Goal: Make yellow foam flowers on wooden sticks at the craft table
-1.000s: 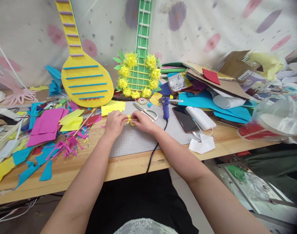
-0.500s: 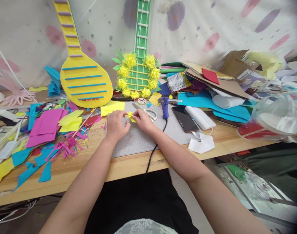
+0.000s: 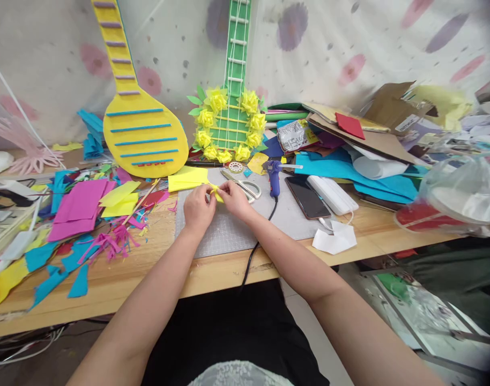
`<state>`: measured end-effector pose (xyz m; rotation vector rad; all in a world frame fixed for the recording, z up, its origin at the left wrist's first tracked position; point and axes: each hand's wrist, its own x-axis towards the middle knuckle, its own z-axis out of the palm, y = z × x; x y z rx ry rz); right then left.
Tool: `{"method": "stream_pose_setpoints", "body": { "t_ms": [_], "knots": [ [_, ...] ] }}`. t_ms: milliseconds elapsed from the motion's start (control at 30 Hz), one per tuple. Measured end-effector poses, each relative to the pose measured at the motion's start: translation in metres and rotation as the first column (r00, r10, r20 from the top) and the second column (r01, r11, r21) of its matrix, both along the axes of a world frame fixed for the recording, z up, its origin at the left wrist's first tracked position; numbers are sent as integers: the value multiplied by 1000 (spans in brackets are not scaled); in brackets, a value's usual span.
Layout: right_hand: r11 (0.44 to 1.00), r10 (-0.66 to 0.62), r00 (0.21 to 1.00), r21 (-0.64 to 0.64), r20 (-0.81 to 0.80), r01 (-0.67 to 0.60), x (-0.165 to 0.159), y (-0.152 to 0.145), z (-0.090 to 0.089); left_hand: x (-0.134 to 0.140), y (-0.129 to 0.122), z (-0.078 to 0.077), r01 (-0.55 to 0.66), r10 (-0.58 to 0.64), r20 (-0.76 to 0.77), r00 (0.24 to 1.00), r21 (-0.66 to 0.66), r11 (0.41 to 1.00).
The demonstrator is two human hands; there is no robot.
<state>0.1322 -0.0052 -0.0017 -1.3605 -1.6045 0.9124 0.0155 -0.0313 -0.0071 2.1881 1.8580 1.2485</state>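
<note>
Between my two hands is a small piece of yellow crepe paper, mostly covered by fingers. My left hand pinches its left side, and my right hand grips it from the right. Both are above the grey cutting mat. Just behind my left hand lies a folded yellow paper sheet. Scissors rest beyond my right hand, with a purple glue gun beside them. Behind stands a green paper guitar ringed with yellow paper flowers.
A yellow paper lute shape leans at the back left. Magenta paper and coloured scraps lie left. To the right are a phone, a white power bank, stacked blue paper and a bagged red cup. A black cord hangs over the edge.
My left hand has moved in closer to my right hand, its thumb now curled against the yellow paper. The view has shifted slightly; the other things lie as before.
</note>
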Motion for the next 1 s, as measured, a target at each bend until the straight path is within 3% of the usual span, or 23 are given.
{"method": "stream_pose_setpoints", "body": {
  "t_ms": [233, 433, 667, 800, 1000],
  "knots": [
    [991, 0, 993, -133, -120, -16, -5, 6, -9, 1, 0, 0, -40, 46, 144, 989, -45, 998],
    [995, 4, 977, -98, -212, -25, -7, 2, -8, -1, 2, -1, -3, 18, 246, 969, -62, 998],
    [991, -50, 989, -131, -140, 31, -12, -4, 0, 0, 2, -3, -49, 85, 350, 933, -112, 993],
    [989, -61, 994, -139, -86, 48, -12, -5, 2, 1, 2, -5, -22, 66, 397, 915, -114, 993],
    [996, -68, 993, -52, 99, 74, -13, -9, 3, 5, 2, -5, -16, 85, 437, 896, -158, 987]
  ]
}}
